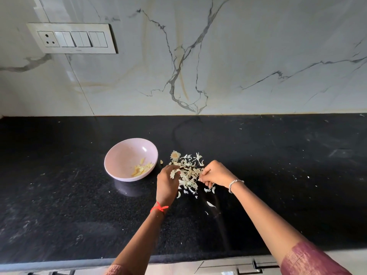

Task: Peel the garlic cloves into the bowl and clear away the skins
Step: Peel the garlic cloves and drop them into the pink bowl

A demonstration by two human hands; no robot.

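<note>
The garlic skins (188, 173) lie in a loose, papery heap on the black table (278, 175), just right of the bowl (127, 155) and apart from it. At the far edge of the heap sits a dried root end of the bulb (175, 155), and a few stray flakes trail off toward the near side of the table. One small scrap lies between the heap and the bowl.

The left hand (167, 181) is at the heap's left edge, its fingers bent and touching the skins. The right hand (216, 174) is at the heap's right edge, its fingers curled with the tips down among the flakes. The fingertips are small and partly buried here, so I cannot tell whether either hand has skins pinched or only presses against them.

The bowl is pale pink and stands upright on the table. The peeled cloves (143, 168) lie in a small yellowish cluster low on its right inner side.

A red thread (159, 208) is tied round the left wrist and a beaded bracelet (234, 184) circles the right. A dusky pink sleeve (309, 261) covers the right upper arm.

Behind the table rises a white marble wall (238, 56) with grey veins, carrying a switch panel (72, 38) at the upper left. White specks dot the table surface.
</note>
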